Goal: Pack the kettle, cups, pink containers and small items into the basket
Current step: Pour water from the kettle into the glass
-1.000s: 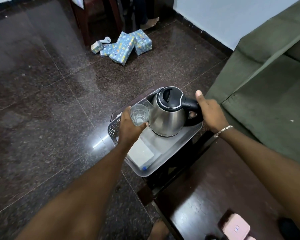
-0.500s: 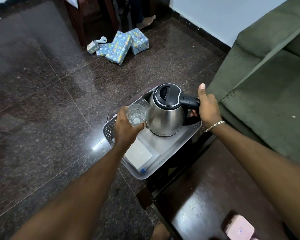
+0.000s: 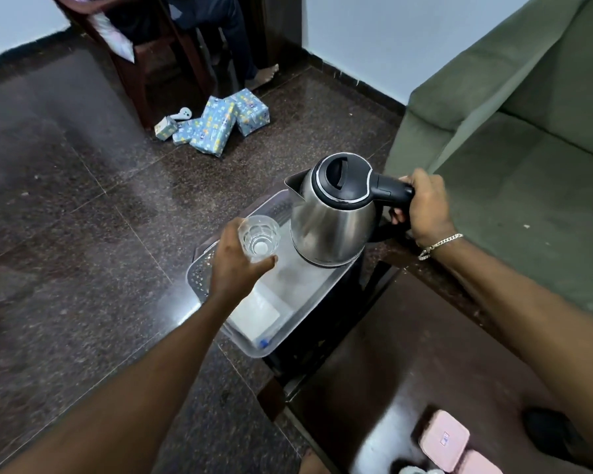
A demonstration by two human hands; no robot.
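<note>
A steel kettle (image 3: 332, 220) with a black lid stands in the far end of the grey perforated basket (image 3: 199, 278). My right hand (image 3: 425, 208) grips its black handle. My left hand (image 3: 235, 265) holds a clear glass cup (image 3: 259, 236) upright over the basket, just left of the kettle. A white flat item (image 3: 257, 314) and a small blue-tipped thing lie in the basket's near end. Pink containers (image 3: 444, 441) sit on the dark table at the bottom right.
The basket rests on the floor beside the dark wooden table (image 3: 391, 364). A green sofa (image 3: 514, 138) fills the right side. Blue wrapped boxes (image 3: 216, 126) lie on the dark tiled floor by a wooden chair (image 3: 144, 63), where a person's bare foot shows. A black object (image 3: 552, 432) lies near the pink containers.
The view has tilted up, showing more of the room. My right hand has closed fully round the kettle handle. The cup stays beside the kettle in my left hand.
</note>
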